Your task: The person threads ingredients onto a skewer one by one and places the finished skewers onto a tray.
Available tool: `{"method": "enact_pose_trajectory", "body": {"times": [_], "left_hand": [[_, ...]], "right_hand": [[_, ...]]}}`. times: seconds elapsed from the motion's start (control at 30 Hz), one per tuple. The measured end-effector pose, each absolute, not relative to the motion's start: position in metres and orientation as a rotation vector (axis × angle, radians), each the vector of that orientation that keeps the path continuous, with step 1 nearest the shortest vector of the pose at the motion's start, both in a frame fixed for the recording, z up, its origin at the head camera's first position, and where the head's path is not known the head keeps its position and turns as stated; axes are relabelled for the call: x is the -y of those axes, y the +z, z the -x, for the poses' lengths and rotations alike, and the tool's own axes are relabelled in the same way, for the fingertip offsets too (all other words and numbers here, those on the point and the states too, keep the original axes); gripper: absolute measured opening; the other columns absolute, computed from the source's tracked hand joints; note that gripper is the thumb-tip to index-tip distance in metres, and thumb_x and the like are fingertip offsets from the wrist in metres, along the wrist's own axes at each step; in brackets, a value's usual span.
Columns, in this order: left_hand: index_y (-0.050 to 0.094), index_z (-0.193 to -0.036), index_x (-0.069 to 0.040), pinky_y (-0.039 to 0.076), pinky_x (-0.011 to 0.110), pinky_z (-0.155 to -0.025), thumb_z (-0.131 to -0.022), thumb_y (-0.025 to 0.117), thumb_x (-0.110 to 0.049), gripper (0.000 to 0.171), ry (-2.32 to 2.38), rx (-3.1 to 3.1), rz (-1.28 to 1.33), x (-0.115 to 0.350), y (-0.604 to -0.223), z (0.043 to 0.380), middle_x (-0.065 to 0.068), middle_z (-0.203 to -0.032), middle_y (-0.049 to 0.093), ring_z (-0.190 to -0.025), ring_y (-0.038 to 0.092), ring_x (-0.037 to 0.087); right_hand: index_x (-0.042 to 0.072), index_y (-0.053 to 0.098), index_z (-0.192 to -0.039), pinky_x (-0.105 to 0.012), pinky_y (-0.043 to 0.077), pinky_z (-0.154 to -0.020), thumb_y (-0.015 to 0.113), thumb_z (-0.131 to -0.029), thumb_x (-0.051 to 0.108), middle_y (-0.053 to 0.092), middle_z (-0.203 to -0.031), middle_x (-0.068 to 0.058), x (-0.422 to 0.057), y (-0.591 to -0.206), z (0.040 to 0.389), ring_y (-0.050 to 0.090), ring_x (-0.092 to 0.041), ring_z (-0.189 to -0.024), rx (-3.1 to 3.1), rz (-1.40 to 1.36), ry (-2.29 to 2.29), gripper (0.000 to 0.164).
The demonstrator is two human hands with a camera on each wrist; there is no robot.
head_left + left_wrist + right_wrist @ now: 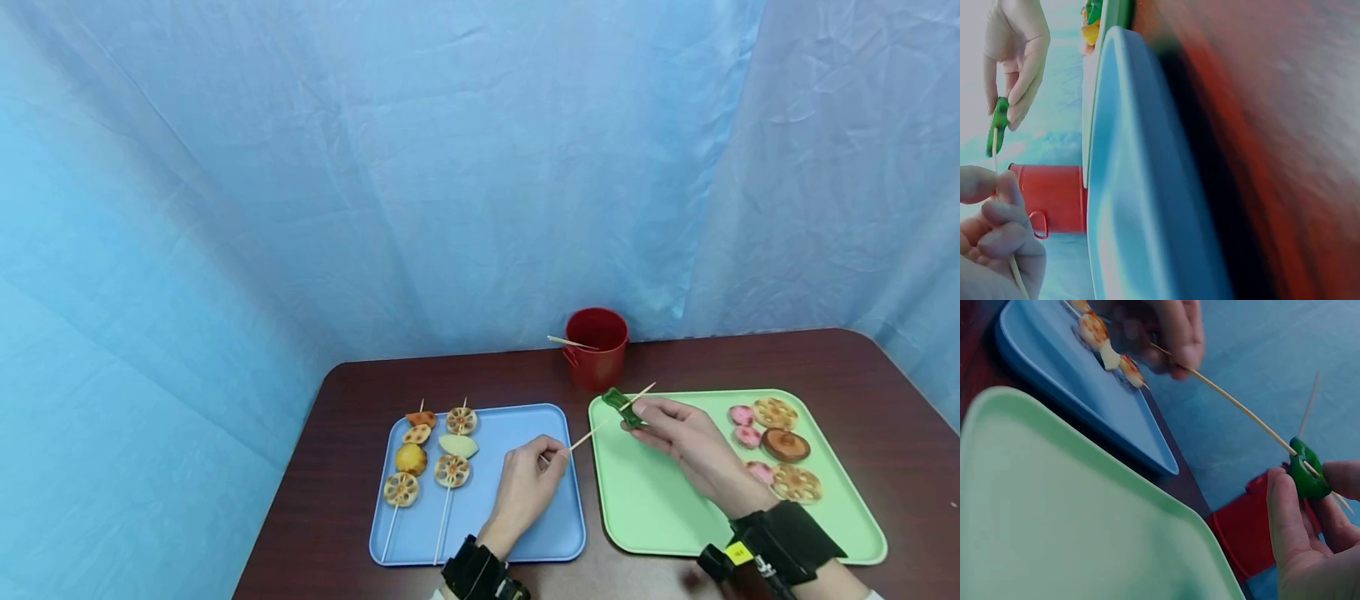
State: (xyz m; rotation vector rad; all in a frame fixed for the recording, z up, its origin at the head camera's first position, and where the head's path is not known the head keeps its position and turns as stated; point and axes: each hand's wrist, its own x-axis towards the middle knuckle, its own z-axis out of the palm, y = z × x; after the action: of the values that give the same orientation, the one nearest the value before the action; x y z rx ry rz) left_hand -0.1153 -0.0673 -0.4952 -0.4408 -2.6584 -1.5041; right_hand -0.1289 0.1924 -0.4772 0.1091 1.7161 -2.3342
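My left hand pinches a thin wooden skewer over the right edge of the blue tray. At the skewer's other end, my right hand grips a green pepper piece between thumb and fingers, above the green tray. In the right wrist view the skewer passes through the pepper piece, and its tip sticks out beyond. The left wrist view also shows the pepper piece on the skewer, apart from the left fingers.
Two loaded skewers lie on the blue tray, with lotus root slices, a yellow ball and other pieces. Lotus slices, pink pieces and a mushroom lie on the green tray. Behind stands a red mug holding a stick.
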Motion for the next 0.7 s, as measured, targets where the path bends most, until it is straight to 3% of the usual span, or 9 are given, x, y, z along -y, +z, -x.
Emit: {"method": "enact_pose_trajectory", "body": {"times": [0.4,0.7], "left_hand": [[0.080,-0.096,-0.012,0.041,0.019,-0.051,-0.099,0.067,-0.018,0.015,-1.572,2.647,0.430,0.050,-0.485,0.124,-0.009,-0.074,0.070,-0.055,0.051,-0.003],[0.081,-0.096,-0.014,0.042,0.018,-0.054,-0.099,0.067,-0.022,0.017,-1.572,2.628,0.450,0.047,-0.485,0.127,-0.011,-0.073,0.067,-0.057,0.051,-0.004]], "right_hand": [[-0.010,0.057,-0.133,-0.030,0.055,-0.095,0.067,-0.103,0.023,0.065,-0.117,-0.003,-0.160,-0.478,0.122,0.068,-0.008,-0.106,-1.861,-0.201,-2.269,0.046],[-0.010,0.057,-0.133,-0.033,0.053,-0.099,0.068,-0.102,0.027,0.065,-0.119,-0.006,-0.154,-0.477,0.120,0.069,-0.008,-0.106,-1.895,-0.227,-2.233,0.049]]}}
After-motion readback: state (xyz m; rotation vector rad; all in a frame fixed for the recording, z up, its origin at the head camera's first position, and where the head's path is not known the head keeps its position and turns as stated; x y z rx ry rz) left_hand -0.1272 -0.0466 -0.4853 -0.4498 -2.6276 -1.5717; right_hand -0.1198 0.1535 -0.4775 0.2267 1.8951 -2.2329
